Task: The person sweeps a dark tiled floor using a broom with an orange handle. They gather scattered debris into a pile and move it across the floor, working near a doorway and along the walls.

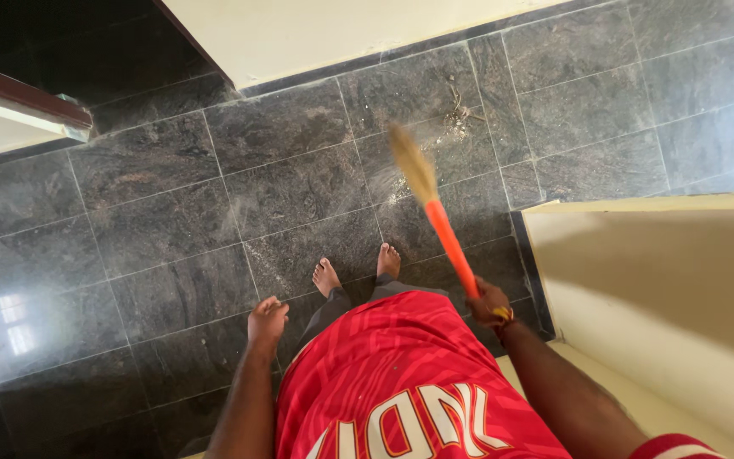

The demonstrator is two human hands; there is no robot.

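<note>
Orange-handled grass broom (437,212) sits mid-frame, bristles blurred above the dark grey stone tile floor (172,212), right hand (488,303) wrapped tight round the handle's low end. Left hand (266,321) hangs loosely curled, holding nothing. Dust and twig pile (456,115) lies up top by the cream wall (316,34). Risk as I see it: swinging hard probably scatters grit back over the bare feet (326,277), or clips the cream wall corner (554,212) at right.

the person wears a loose red jersey (401,374) with a faint tonal stripe pattern and large white block lettering across the front. dark grey trousers (333,308) show below its hem. both forearms are bare, both feet (326,277) are bare, and a yellow and red thread band (503,314) circles the right wrist.
</note>
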